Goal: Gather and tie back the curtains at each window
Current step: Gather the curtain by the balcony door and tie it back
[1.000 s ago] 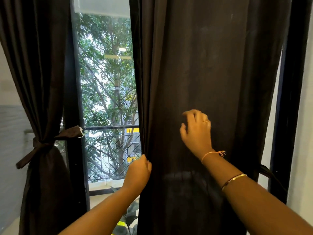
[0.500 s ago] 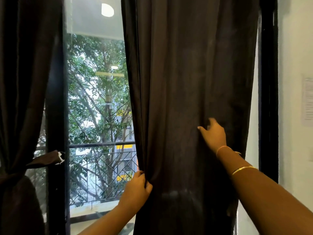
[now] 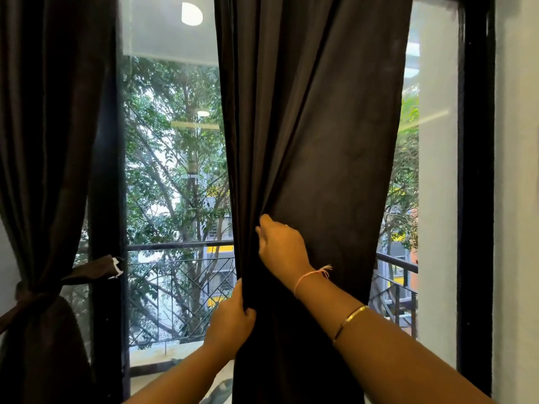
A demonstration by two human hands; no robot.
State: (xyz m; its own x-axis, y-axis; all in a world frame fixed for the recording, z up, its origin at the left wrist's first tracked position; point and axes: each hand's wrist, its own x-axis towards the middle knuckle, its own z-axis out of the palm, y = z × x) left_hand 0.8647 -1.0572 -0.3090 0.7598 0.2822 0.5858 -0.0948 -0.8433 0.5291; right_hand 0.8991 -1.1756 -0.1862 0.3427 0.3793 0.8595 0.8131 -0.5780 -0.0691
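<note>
A dark brown curtain (image 3: 315,135) hangs in the middle of the window, bunched toward its left edge. My left hand (image 3: 232,323) grips that left edge low down. My right hand (image 3: 281,247) is higher, closed on folds of the same curtain pulled over from the right, so glass shows at the curtain's right side. A second dark curtain (image 3: 43,141) at the far left is gathered and bound by a fabric tie-back (image 3: 87,272).
Black window frame posts stand at the left (image 3: 108,199) and right (image 3: 475,199). A white wall (image 3: 516,199) lies beyond the right post. Outside are trees and a metal balcony railing (image 3: 180,246).
My right hand swept from the curtain's right side to the left, gathering the fabric toward my left hand. Glass at the right is now uncovered. The view tilted upward.
</note>
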